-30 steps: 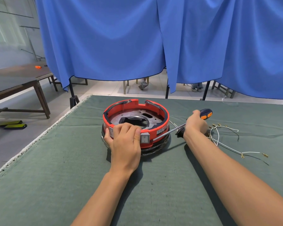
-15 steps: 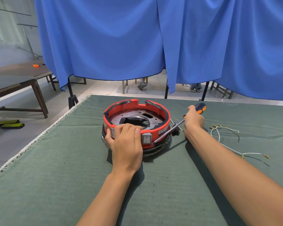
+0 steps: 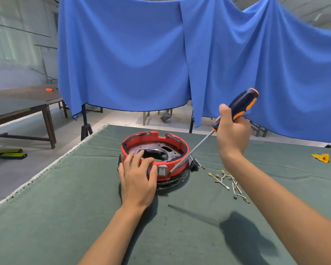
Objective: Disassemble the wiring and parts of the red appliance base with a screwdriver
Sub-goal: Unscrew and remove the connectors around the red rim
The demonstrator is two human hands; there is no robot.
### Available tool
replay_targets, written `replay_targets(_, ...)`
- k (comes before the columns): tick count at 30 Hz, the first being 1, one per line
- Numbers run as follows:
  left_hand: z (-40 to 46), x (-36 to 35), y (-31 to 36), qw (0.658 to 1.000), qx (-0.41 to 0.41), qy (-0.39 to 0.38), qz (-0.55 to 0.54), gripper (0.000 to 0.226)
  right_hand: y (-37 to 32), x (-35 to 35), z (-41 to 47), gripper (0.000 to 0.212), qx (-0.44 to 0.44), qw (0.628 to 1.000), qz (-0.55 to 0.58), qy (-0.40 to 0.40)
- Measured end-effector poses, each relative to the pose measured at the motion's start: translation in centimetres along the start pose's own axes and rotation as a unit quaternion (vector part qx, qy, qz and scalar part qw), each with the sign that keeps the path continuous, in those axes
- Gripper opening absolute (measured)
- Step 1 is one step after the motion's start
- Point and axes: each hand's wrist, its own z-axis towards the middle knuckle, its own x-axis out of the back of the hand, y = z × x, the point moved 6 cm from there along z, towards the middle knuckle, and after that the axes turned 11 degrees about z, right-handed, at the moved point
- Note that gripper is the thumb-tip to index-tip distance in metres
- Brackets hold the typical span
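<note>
While it sits on the green surface (image 3: pixel 69 217), the round red appliance base (image 3: pixel 154 156) shows a dark metal inside. The left hand (image 3: pixel 137 178) presses its near rim with relaxed fingers; the right hand (image 3: pixel 232 131) grips the screwdriver (image 3: pixel 214 129), whose tip is at the rim.

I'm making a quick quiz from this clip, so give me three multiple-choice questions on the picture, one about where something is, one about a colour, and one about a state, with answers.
1. Where do the loose wires lie?
A. inside the base
B. on the cloth, right of the base
C. in the left hand

2. What colour is the table cloth?
A. green
B. white
C. red

3. What is the right hand doing?
A. resting flat
B. gripping the screwdriver
C. holding wires

Answers: 1 B, they lie on the cloth beside the red base; 2 A, it is green throughout; 3 B, its fingers wrap the handle, with the tip at the base's side.
</note>
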Motion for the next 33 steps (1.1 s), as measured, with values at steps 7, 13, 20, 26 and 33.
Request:
replay_targets(7, -0.5, 0.0, -0.2, 0.999, 0.023, -0.021, 0.031, 0.024, -5.9, -3.6, -2.3, 0.05, 0.162, 0.981, -0.039, -0.099)
replay_targets(13, -0.6, 0.0, -0.3, 0.997, 0.038, -0.051, 0.038, 0.027, -6.6, -5.6, -3.7, 0.039, 0.204, 0.969, -0.048, -0.127)
replay_targets(20, -0.6, -0.2, -0.4, 0.996, 0.046, -0.068, 0.024, 0.03, -6.6, -5.8, -4.0, 0.04, 0.219, 0.965, -0.058, -0.132)
replay_targets(26, -0.6, -0.1, -0.3, 0.996, 0.046, -0.076, 0.025, 0.031, -6.2, -6.1, -3.9, 0.045, 0.215, 0.966, -0.069, -0.126)
replay_targets(33, -0.6, 0.0, -0.3, 0.996, 0.047, -0.078, 0.022, 0.032, -6.8, -6.9, -4.1, 0.042, 0.241, 0.956, -0.078, -0.145)
